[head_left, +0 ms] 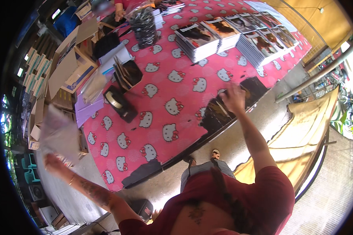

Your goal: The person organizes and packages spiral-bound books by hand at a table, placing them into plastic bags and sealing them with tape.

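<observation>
Beside the pink desk (190,117), left fingers (51,160) clench a pale sheet (59,135) (carrying, I judge; next needs control); right fingers (230,94) spread, empty.

Sheet (59,133) — translucent, plastic-looking; carton (81,69) — matt brown cardboard.

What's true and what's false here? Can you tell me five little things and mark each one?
The left hand holds something pale and blurred. True.
The right hand grips the tape dispenser. False: that hand is over a dark patch; the dispenser stands apart.
Booklets lie stacked on the pink table cover. True.
The table cover is plain. False: white cat faces are all over it.
An open cardboard box is at the picture's left. True.
</observation>
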{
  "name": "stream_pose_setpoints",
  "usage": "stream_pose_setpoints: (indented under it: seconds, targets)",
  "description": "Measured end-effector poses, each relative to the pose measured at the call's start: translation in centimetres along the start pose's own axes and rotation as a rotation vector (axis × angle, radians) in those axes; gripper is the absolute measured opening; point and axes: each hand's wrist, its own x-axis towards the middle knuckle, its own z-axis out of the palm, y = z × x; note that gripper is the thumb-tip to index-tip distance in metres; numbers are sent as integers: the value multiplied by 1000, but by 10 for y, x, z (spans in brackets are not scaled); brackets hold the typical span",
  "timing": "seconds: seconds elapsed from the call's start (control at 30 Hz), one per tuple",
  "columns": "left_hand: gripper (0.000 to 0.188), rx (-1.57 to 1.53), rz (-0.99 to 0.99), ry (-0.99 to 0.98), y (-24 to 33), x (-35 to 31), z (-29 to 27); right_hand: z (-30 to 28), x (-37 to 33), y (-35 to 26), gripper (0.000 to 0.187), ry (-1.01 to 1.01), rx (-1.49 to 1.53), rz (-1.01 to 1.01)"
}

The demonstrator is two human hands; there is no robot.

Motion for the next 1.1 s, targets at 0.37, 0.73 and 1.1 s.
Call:
stream_pose_setpoints:
  seconds: [0.37, 0.73, 1.1]
  targets:
    - [29, -1243, 451, -1129, 580, -322, -56, -6, -251, 219, 51, 94, 1338, 1196]
    - [38, -1518, -684, -1469, 593, -279, -35, 13, -306, 292, 42, 101, 2127, 1118]
    - [42, -962, -314, -887, 448, -301, 75, -70, -112, 11, 60, -904, 2036, 268]
